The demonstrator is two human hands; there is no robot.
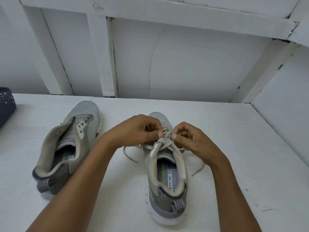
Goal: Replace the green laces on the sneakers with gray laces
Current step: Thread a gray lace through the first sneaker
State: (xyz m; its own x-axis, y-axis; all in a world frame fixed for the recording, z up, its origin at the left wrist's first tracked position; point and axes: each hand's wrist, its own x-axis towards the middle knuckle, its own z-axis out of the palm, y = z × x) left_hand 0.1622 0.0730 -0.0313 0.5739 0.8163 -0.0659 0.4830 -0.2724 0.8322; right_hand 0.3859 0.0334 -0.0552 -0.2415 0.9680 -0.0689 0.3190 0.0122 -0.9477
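Two grey sneakers stand on a white table, heels toward me. The right sneaker (167, 173) carries a grey lace (164, 144) crossed through its eyelets, with loose ends trailing on the table at both sides. My left hand (142, 129) pinches the lace over the upper eyelets. My right hand (189, 136) pinches the lace from the other side, thumb close to the left thumb. The left sneaker (70, 144) has no lace, and its tongue lies open. No green lace is in view.
The white table (250, 156) ends at a white panelled wall (184, 64) behind, with a side wall at the right. A dark blue speckled object (5, 104) sits at the far left edge of the table.
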